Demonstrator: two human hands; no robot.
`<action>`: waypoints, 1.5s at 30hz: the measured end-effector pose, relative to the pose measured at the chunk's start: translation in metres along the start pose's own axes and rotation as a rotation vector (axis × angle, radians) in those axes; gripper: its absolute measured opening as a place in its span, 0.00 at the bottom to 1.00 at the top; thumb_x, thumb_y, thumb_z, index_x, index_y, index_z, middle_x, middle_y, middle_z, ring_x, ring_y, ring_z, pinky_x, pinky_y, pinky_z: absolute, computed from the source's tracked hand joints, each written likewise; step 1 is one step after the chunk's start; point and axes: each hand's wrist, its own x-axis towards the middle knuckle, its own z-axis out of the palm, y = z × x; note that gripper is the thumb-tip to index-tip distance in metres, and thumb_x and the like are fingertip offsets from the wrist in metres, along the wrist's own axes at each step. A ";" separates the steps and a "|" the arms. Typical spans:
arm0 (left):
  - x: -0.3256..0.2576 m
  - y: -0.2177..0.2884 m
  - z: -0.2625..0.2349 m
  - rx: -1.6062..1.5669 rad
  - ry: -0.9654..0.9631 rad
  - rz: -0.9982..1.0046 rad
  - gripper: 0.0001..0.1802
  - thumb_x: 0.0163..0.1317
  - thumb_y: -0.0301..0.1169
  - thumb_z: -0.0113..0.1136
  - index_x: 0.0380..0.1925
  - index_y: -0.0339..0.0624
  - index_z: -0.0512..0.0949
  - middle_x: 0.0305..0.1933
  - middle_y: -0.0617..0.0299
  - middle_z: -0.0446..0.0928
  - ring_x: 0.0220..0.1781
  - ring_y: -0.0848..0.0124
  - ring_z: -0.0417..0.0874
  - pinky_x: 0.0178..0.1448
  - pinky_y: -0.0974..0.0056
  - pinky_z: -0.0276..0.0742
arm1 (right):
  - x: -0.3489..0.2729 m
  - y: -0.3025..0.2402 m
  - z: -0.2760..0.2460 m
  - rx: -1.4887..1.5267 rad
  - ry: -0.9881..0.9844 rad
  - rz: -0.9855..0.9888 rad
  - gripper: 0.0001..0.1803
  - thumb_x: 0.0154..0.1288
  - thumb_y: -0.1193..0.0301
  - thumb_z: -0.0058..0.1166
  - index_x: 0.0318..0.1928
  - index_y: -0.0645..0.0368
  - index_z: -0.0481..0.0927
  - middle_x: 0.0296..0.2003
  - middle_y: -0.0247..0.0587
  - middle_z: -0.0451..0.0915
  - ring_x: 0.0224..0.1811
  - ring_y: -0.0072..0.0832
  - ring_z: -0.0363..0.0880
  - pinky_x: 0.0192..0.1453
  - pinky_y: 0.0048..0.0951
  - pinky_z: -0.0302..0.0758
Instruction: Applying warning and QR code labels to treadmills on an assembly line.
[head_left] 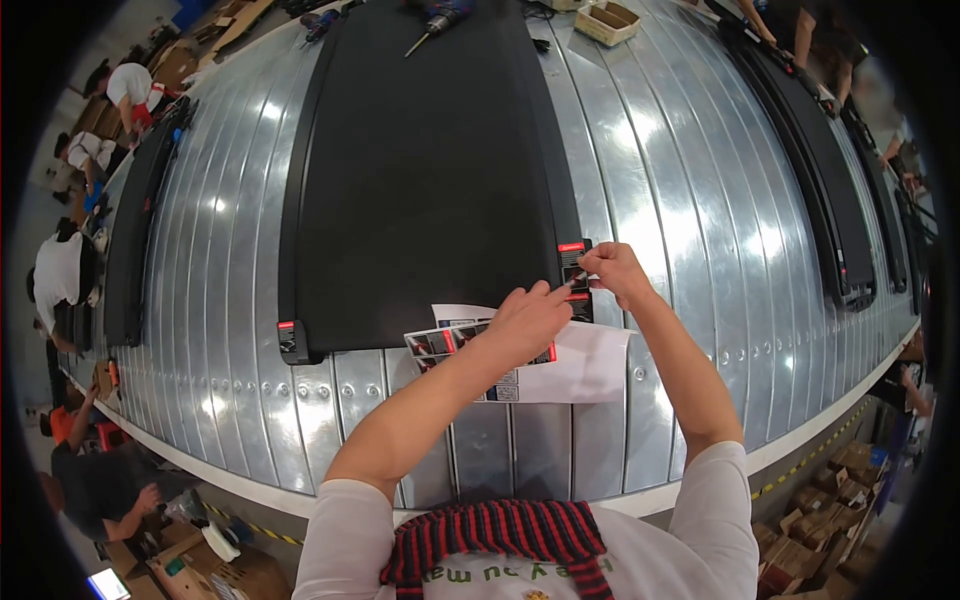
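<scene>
A long black treadmill deck (430,190) lies on the metal slats in front of me. At its near right corner, a red-and-black sticker (571,256) shows on the end cap. My right hand (615,272) pinches a small sticker edge just beside that cap, fingertips pressed together. My left hand (535,318) reaches in from the left, its fingertips closed at the same small piece, partly hidden. Beneath my left hand and wrist lie printed sticker sheets (428,345) and a white backing sheet (590,370), overlapping the deck's near edge.
Another end cap (292,342) with a red-topped sticker sits at the near left corner. Power drills (440,18) rest at the far end, near an open carton (607,22). More black decks (800,150) lie right and left, with people working around them.
</scene>
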 end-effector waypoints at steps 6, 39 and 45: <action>0.009 0.022 0.003 0.097 -0.094 -0.011 0.07 0.46 0.28 0.52 0.28 0.46 0.76 0.40 0.62 0.70 0.40 0.64 0.72 0.37 0.59 0.73 | -0.009 0.016 -0.020 -0.750 0.225 -0.536 0.10 0.44 0.71 0.59 0.22 0.65 0.74 0.25 0.46 0.72 0.28 0.34 0.74 0.31 0.32 0.69; -0.363 0.083 -0.132 -1.384 1.352 -0.644 0.16 0.56 0.35 0.53 0.40 0.33 0.72 0.37 0.60 0.75 0.36 0.76 0.73 0.43 0.70 0.70 | -0.294 -0.084 0.197 0.360 -0.876 -0.486 0.21 0.58 0.64 0.48 0.48 0.63 0.68 0.43 0.35 0.73 0.45 0.21 0.70 0.47 0.23 0.67; -0.435 0.070 -0.131 -1.243 1.277 -0.792 0.16 0.57 0.34 0.52 0.39 0.33 0.73 0.37 0.61 0.75 0.37 0.76 0.73 0.43 0.70 0.69 | -0.350 -0.113 0.246 0.321 -0.340 -0.861 0.07 0.56 0.79 0.44 0.37 0.65 0.71 0.32 0.37 0.75 0.34 0.21 0.71 0.41 0.21 0.67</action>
